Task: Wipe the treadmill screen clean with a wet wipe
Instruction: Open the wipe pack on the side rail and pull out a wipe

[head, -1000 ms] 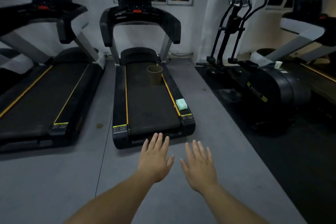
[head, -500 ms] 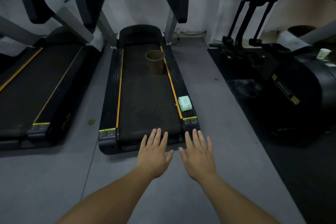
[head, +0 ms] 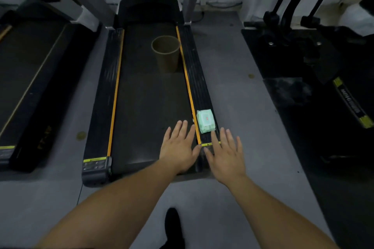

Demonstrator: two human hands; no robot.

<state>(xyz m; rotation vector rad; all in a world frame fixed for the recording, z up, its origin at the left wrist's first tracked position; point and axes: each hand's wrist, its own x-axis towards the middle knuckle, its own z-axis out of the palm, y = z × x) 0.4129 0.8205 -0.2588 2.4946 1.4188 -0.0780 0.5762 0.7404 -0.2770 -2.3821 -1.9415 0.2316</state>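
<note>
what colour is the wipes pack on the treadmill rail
Pale mint green wipes pack with a small red mark, in the head view.

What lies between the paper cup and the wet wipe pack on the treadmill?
Head view: only bare treadmill, the orange stripe and black side rail, between paper cup and wet wipe pack.

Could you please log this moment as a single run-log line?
phase: reaching | left hand: open, empty | right hand: open, near wet wipe pack on side rail | screen: out of view
</note>
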